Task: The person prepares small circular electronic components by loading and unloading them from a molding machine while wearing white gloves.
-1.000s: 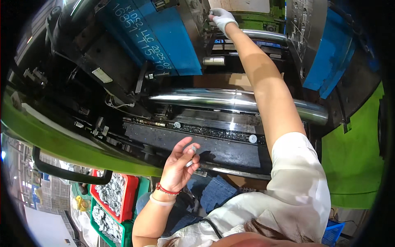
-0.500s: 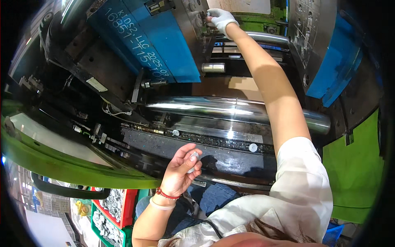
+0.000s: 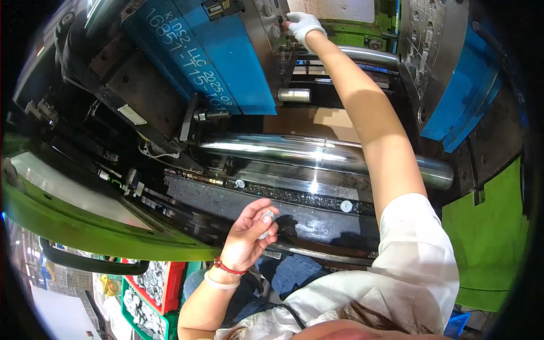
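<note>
My left hand (image 3: 249,232), bare with a red bracelet at the wrist, is held low in front of me. Its fingers curl around small grey moulded parts (image 3: 266,218); how many cannot be made out. Far up in the opened machine, my right hand (image 3: 306,27) wears a white glove with bare fingertips. Those fingertips are at the metal face of the left, blue-sided mould half (image 3: 226,62). Whatever lies between them is hidden or too small to name.
Opposite stands the other blue mould half (image 3: 459,85). Thick shiny tie bars (image 3: 266,147) cross between. A round grey part (image 3: 346,206) lies on the dark machine ledge (image 3: 317,222). Lower left are a green guard door (image 3: 113,226) and red (image 3: 173,289) and green crates (image 3: 129,317) of grey parts.
The right fingertips have shifted slightly down at the mould face. My left hand stays curled in nearly the same place. The whole view has moved a little.
</note>
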A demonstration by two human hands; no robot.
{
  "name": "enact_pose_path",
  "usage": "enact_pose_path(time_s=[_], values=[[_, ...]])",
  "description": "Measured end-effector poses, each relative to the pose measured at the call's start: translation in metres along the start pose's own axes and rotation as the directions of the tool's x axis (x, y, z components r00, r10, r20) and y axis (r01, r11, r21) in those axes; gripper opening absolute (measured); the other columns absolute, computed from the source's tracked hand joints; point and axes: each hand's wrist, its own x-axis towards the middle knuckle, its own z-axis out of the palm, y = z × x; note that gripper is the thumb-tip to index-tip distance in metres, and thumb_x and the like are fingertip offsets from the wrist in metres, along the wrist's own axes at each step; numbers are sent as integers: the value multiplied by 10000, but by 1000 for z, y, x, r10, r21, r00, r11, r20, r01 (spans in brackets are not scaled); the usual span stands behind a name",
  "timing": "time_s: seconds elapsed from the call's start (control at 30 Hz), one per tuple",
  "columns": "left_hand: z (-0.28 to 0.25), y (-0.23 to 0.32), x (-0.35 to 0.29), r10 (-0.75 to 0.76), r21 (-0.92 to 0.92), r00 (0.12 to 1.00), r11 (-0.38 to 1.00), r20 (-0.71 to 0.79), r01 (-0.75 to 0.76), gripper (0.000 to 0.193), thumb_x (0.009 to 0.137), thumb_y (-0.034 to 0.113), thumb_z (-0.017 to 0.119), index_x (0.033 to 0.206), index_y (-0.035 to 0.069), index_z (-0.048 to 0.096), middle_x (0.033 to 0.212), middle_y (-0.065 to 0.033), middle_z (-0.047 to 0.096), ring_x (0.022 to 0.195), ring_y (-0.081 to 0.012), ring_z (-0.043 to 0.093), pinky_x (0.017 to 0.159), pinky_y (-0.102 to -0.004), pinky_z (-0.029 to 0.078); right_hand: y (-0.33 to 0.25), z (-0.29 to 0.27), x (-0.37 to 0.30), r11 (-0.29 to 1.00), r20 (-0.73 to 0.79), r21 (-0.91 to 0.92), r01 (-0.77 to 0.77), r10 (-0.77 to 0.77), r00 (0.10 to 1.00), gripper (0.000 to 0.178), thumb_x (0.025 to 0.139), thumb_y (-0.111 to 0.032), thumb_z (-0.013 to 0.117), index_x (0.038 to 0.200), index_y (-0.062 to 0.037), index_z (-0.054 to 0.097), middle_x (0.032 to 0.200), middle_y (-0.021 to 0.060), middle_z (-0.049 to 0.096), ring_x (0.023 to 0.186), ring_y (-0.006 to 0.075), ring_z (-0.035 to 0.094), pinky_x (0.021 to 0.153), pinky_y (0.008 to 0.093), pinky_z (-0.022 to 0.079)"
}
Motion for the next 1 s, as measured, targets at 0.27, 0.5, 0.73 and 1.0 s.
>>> enact_pose_path(time_s=[0.27, 0.5, 0.73, 1.0], values=[[1, -3, -3, 16, 36, 999, 999, -44, -14, 315, 903, 31, 546, 1205, 109, 500, 1072, -65, 595, 747, -127, 533, 637, -242, 485, -16, 14, -22, 988, -67, 126, -89, 98, 993, 389, 817, -204, 681, 1172, -66, 607, 1058, 98, 673, 865, 138, 645, 790, 263, 480], [5, -3, -3, 10, 56, 999, 998, -33, -8, 316, 901, 37, 555, 1205, 106, 499, 1067, -56, 596, 752, -125, 537, 639, -245, 487, -13, 10, -17, 952, -59, 276, -135, 157, 986, 312, 820, -224, 649, 1107, -101, 636, 1039, 107, 669, 961, 236, 624, 851, 313, 463], [14, -2, 3, 13, 104, 998, 995, -61, -7, 331, 893, 57, 578, 1206, 106, 484, 1082, -86, 599, 730, -119, 554, 633, -226, 507, -29, -15, -40, 972, 129, -234, 8, 23, 991, 457, 803, -148, 472, 1257, -124, 518, 1259, 151, 532, 1162, 339, 500, 998, 375, 393], [12, -2, 2, 662, 593, 746, 575, 67, -564, 466, 810, -70, 624, 1206, 51, 410, 1207, -131, 536, 818, -98, 559, 617, -201, 493, -145, -89, -128, 863, 875, 239, -445, 7, 485, 233, 862, -106, 466, 1020, -16, 612, 797, 58, 596, 599, 81, 531, 489, 190, 425]])
